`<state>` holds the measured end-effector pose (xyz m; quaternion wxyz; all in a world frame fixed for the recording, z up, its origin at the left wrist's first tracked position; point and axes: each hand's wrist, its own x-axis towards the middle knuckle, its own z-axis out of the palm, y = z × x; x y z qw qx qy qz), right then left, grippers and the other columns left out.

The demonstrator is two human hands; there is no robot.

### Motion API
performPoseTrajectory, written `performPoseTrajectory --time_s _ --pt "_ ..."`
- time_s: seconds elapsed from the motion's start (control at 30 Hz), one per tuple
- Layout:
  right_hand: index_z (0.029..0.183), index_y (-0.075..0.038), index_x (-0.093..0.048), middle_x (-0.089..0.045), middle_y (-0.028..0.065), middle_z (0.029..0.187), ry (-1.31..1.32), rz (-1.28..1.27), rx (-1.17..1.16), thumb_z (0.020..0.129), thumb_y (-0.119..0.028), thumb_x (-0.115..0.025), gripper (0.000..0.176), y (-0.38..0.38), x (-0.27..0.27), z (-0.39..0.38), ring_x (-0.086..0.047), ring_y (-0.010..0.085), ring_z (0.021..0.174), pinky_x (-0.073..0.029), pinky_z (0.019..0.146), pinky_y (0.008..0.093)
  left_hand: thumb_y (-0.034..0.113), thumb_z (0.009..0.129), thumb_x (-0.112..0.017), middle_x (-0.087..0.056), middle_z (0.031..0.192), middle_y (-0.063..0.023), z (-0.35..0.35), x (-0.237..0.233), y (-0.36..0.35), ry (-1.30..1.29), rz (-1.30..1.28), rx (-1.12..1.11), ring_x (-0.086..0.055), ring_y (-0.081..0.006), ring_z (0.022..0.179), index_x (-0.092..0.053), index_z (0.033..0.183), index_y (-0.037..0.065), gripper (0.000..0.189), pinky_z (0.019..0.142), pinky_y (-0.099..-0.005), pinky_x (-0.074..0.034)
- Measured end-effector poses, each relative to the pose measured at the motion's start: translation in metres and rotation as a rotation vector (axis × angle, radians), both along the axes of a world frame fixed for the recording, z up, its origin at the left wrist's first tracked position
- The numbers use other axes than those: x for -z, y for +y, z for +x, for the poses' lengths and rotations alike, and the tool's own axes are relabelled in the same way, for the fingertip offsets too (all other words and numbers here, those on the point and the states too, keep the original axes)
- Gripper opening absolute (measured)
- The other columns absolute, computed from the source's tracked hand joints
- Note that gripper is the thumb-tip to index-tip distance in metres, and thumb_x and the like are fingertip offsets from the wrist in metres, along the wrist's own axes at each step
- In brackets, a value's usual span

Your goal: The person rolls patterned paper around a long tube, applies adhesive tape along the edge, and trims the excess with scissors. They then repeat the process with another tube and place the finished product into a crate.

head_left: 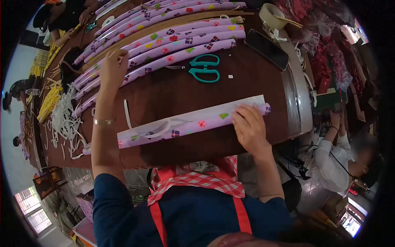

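Note:
My right hand (249,126) is closed over the right end of a partly rolled sheet of purple patterned paper (187,124), whose white inner side shows along its far edge. My left hand (114,68) is raised near the finished rolls, its fingers curled together; what they hold, if anything, I cannot make out. A thin white strip curls (158,132) over the sheet, and another narrow strip (127,114) lies just beyond its left part. Several purple paper rolls (181,55) lie side by side beyond my hands.
Teal-handled scissors (205,68), a black phone (266,48) and a tape roll (272,16) lie on the brown table (242,88). White strips (66,119) are heaped at left. Other people work at far left and at right (335,160).

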<state>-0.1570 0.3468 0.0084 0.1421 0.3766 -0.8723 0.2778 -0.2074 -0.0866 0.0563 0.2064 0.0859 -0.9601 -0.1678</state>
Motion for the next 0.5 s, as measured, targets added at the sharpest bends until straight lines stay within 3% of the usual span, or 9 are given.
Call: performPoseTrajectory --time_s 0.07,0.27,0.37,0.4,0.47,0.5 --pt "0.099 -0.005 -0.065 -0.062 0.0089 0.107 -0.027 -0.052 -0.023 0.083 -0.008 -0.069 0.017 -0.006 0.005 0.003 -0.059 0.0279 0.108 -0.04 0.104 0.0497 0.02 0.09 -0.059 -0.067 0.104 -0.014 -0.049 -0.006 0.018 0.036 -0.171 0.142 -0.065 -0.0332 0.096 -0.07 0.103 0.009 0.019 0.081 -0.0426 -0.051" --pt "0.109 -0.009 -0.063 -0.063 0.0083 0.114 -0.05 -0.035 0.006 0.081 -0.007 -0.072 0.029 -0.007 0.008 0.005 -0.059 0.0282 0.111 -0.038 0.104 0.0514 0.01 0.086 -0.056 -0.064 0.116 -0.01 -0.192 0.004 0.015 0.021 -0.438 0.118 -0.063 -0.0327 0.105 -0.068 0.11 0.018 0.028 0.086 -0.0442 -0.053" --pt "0.111 -0.012 -0.063 -0.063 0.008 0.115 -0.109 -0.001 0.009 0.081 -0.008 -0.071 0.031 -0.005 0.004 0.005 -0.06 0.0287 0.111 -0.037 0.105 0.0519 0.011 0.088 -0.058 -0.064 0.116 -0.0118 -0.232 0.005 0.005 -0.089 -0.535 0.09 -0.064 -0.0334 0.106 -0.067 0.113 0.017 0.028 0.084 -0.0468 -0.054" --pt "0.111 -0.012 -0.063 -0.063 0.008 0.115 -0.097 0.005 0.017 0.081 -0.008 -0.071 0.031 -0.005 0.004 0.004 -0.06 0.0287 0.111 -0.037 0.105 0.0519 0.012 0.091 -0.05 -0.065 0.115 -0.0087 -0.238 0.0 0.008 -0.269 -0.503 0.003 -0.062 -0.0334 0.109 -0.067 0.117 0.021 0.032 0.087 -0.0428 -0.053" --pt "0.11 -0.012 -0.064 -0.063 0.0076 0.115 -0.118 -0.003 0.02 0.081 -0.009 -0.072 0.031 -0.005 0.005 0.006 -0.06 0.0283 0.112 -0.037 0.105 0.0514 0.018 0.09 -0.054 -0.067 0.111 -0.0072 -0.268 0.014 -0.018 -0.383 -0.394 -0.034 -0.062 -0.0317 0.11 -0.07 0.109 0.02 0.026 0.086 -0.044 -0.052" --pt "0.107 -0.012 -0.065 -0.063 0.0075 0.114 -0.127 0.013 0.023 0.081 -0.01 -0.072 0.027 -0.005 0.006 0.006 -0.06 0.0281 0.112 -0.037 0.105 0.0505 0.024 0.089 -0.056 -0.069 0.107 -0.0086 -0.275 0.02 -0.025 -0.382 -0.467 -0.075 -0.064 -0.0304 0.107 -0.072 0.103 0.018 0.022 0.085 -0.0447 -0.053"
